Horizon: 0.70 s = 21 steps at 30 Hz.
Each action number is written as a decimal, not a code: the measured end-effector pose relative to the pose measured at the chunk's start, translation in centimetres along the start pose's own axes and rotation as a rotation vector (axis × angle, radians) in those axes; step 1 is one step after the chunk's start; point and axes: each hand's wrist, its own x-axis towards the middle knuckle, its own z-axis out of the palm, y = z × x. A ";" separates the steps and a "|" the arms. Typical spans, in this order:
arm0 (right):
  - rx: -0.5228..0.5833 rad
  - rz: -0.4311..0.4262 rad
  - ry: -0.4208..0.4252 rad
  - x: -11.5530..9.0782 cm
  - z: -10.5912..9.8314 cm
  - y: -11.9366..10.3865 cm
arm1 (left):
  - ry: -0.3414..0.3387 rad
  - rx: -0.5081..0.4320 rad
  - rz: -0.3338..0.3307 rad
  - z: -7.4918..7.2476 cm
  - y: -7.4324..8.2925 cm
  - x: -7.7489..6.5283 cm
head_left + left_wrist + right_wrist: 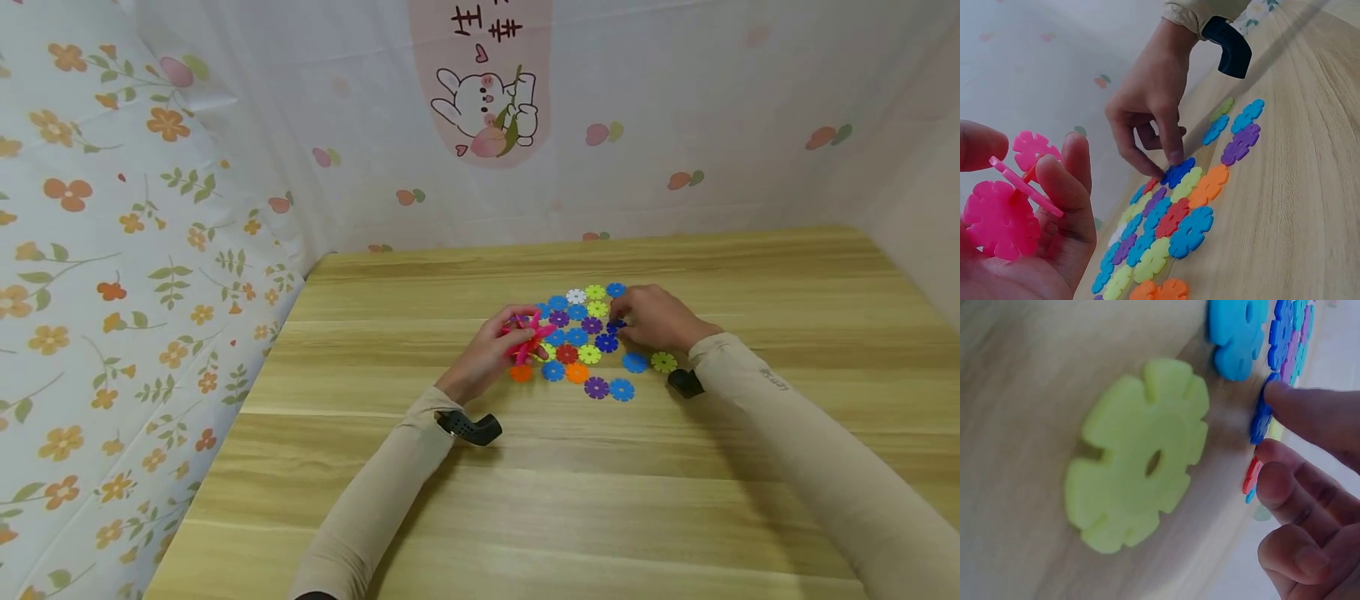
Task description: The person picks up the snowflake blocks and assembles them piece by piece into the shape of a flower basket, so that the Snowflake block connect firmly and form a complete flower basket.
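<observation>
My left hand (491, 354) holds a cluster of pink snowflake discs (531, 337) joined at angles, gripped between thumb and fingers. In the left wrist view, several pink discs (1004, 219) show, slotted together above the palm. My right hand (656, 317) reaches down at the right side of the spread discs. Its thumb and index finger pinch a dark blue snowflake disc (1263, 412) lying low at the table; the other fingers are curled. Another dark blue disc (606, 342) lies just beside the fingertips.
Flat snowflake discs in several colours lie between the hands, including red (567, 354), orange (577, 373) and white (576, 296) ones. A yellow-green disc (1141, 456) lies near the right wrist. Patterned cloth (345, 100) hangs behind the wooden table (525, 517) and at its left.
</observation>
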 end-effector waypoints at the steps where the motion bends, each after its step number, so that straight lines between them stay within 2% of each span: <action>1: -0.001 -0.006 0.002 0.0 0.0 0.0 | 0.003 -0.005 0.001 0.0 0.0 0.0; 13: 0.037 0.019 0.003 -0.3 -0.2 0.0 | -0.004 -0.031 -0.011 0.2 -0.1 -0.1; 21: 0.101 0.030 0.000 -1.0 -0.7 0.0 | -0.003 -0.034 -0.013 0.2 -0.2 0.0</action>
